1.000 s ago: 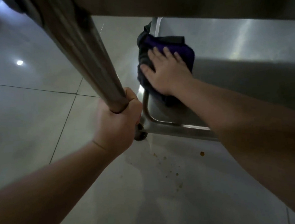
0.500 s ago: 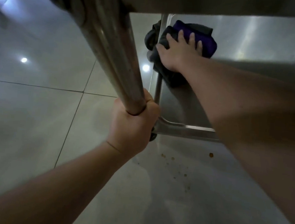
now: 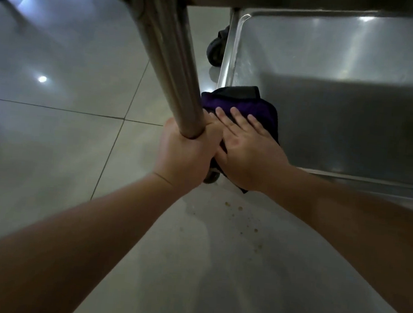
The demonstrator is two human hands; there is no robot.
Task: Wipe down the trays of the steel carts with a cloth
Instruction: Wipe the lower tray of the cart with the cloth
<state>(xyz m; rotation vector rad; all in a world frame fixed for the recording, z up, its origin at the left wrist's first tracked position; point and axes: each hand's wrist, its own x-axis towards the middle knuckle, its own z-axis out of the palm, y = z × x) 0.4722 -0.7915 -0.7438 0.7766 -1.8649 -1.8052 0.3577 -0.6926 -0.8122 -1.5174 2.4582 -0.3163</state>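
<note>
Steel cart's shiny bottom tray [image 3: 330, 97] is mid-wipe: the right hand [image 3: 248, 155], fingers straight and spread, presses the purple-and-black cloth [image 3: 245, 104] into its near-left corner. Left hand [image 3: 185, 154] clamps the cart's tubular post [image 3: 169, 53]. Next, probably sweep rightward across the tray.

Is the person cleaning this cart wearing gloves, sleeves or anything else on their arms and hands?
No gloves and no sleeves show: the left hand and the right hand are bare, as are both forearms right to the edge of the picture. No watch, ring or bracelet can be seen. A thin line crosses the left wrist; whether it is a crease or a thread cannot be told.
</note>
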